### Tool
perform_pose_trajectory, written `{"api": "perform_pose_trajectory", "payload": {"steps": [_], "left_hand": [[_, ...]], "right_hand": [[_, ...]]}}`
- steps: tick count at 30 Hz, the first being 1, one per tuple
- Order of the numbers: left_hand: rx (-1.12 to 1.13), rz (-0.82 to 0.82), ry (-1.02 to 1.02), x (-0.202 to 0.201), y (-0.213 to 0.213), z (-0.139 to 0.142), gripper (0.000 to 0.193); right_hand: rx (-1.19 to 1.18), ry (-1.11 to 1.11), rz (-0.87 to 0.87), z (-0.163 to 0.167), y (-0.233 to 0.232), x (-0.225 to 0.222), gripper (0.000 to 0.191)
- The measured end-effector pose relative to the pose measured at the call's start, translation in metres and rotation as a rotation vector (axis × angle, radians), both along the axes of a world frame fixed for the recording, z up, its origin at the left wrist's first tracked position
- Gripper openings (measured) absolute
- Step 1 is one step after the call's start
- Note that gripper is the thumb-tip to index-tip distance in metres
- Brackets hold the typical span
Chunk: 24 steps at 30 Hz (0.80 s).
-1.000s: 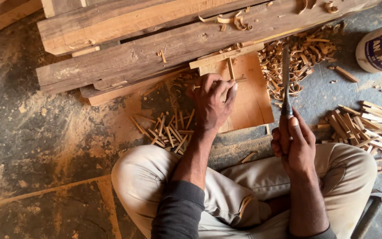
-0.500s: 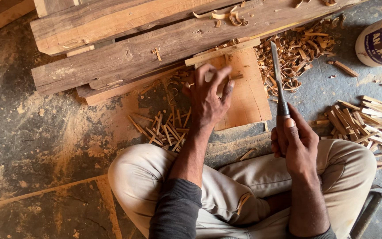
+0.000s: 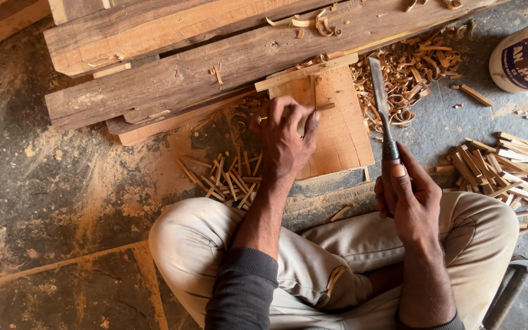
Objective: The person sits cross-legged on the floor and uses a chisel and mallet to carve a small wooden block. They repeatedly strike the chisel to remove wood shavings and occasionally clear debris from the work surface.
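Far left, nine o'clock: bare, dusty floor (image 3: 62,201), stained with sawdust. At ten to twelve o'clock, heavy rough timbers (image 3: 215,67) lie stacked across the top, a few curled shavings resting on them.

Centre-left, below the timbers: a loose heap of short split sticks (image 3: 227,180) on the floor, just beside the left forearm.

Centre: the left hand (image 3: 285,140) is curled down onto the small wooden board (image 3: 337,131), fingertips pinching a small thin wooden piece (image 3: 316,109) against the board's upper part — closed on it, as far as can be seen; the piece is largely hidden under the fingers.

Centre-right: the right hand (image 3: 410,201) is wrapped firmly round the handle of a chisel (image 3: 383,116), blade pointing to twelve o'clock, lifted clear of the board and not touching the piece.

Right, one o'clock: a dense pile of curled shavings (image 3: 410,67). Three o'clock: a stack of cut sticks (image 3: 496,159). Top right corner: a white plastic container (image 3: 524,55).

Judgement on progress — well under way: shavings and both stick heaps indicate many pieces already pared. The piece in hand is being positioned; cutting on it is not yet under way.
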<state>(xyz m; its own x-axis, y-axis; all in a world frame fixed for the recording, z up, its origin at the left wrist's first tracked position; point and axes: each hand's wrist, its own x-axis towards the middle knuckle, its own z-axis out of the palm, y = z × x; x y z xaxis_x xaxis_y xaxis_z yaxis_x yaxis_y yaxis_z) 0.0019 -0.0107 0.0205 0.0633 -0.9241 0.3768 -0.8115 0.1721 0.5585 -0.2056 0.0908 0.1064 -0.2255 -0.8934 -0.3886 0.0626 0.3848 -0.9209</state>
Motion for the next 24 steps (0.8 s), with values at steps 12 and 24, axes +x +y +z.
{"api": "perform_pose_trajectory", "payload": {"steps": [12,24], "left_hand": [[0.028,-0.07,-0.108,0.004,0.0,0.0,0.055],[0.118,-0.024,0.041,-0.004,-0.003,0.002,0.062]], "right_hand": [[-0.034,0.857,0.297,0.035,0.034,-0.002,0.051],[-0.115,1.015,0.376,0.034,0.045,0.026,0.046]]}}
